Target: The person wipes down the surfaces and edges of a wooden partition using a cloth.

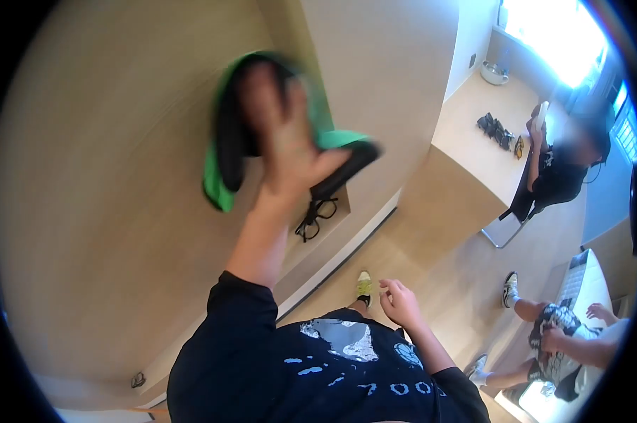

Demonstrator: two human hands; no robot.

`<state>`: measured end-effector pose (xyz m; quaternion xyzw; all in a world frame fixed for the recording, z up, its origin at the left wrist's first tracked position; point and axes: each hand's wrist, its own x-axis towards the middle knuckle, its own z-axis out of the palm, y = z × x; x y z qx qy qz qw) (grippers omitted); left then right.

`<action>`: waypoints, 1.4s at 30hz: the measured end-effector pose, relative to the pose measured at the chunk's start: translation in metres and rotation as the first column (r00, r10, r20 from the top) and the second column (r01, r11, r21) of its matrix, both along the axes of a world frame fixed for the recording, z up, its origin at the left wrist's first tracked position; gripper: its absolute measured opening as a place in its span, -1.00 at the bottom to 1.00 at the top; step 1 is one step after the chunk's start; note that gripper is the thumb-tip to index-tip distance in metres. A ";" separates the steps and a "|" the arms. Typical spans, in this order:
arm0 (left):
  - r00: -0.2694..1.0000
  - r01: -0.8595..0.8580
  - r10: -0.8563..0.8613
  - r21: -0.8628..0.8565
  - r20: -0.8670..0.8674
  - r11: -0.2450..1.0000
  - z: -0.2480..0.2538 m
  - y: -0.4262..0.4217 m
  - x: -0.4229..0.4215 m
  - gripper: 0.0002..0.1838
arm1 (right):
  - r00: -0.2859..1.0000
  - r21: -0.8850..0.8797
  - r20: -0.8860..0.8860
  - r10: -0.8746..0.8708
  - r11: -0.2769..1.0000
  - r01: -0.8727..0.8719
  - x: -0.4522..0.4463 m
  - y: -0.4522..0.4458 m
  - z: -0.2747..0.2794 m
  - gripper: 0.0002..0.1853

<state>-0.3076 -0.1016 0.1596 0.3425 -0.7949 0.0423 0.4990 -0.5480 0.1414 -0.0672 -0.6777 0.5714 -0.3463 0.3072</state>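
My left hand point(290, 151) is raised against a green and black soft-looking piece point(227, 151), curved, with a flap reaching to the right. The fingers lie over its black inner side and are smeared by motion; the thumb points right along the flap. What exactly the piece is I cannot make out. Below it, a pair of black-framed glasses point(317, 220) rests on a recessed ledge. My right hand point(401, 304) hangs in front of my dark printed shirt, fingers loosely bent and slightly apart, with nothing visible in them.
A large beige wall surface point(121, 141) fills the left. At the right, a person point(565, 166) sits at a desk point(466, 144) with a white bowl point(494, 73) and dark small items point(494, 131). Another seated person's legs point(526, 310) extend into the floor space.
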 end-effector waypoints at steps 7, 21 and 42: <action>0.985 -0.153 0.116 -0.329 -0.130 0.932 -0.006 -0.021 -0.078 -0.14 | 0.985 -0.059 -0.140 0.104 0.992 -0.113 -0.015 -0.083 0.033 -0.74; 1.000 -0.002 0.001 -0.063 -0.024 0.998 -0.055 -0.001 -0.030 -0.35 | 0.863 -0.909 0.210 0.459 0.416 0.000 0.066 -0.215 0.191 -0.49; 0.919 -0.178 0.311 0.448 -0.243 0.876 -0.003 0.005 -0.153 -0.58 | 0.905 -0.726 -0.270 0.328 0.549 -0.415 -0.053 -0.305 0.183 -0.03</action>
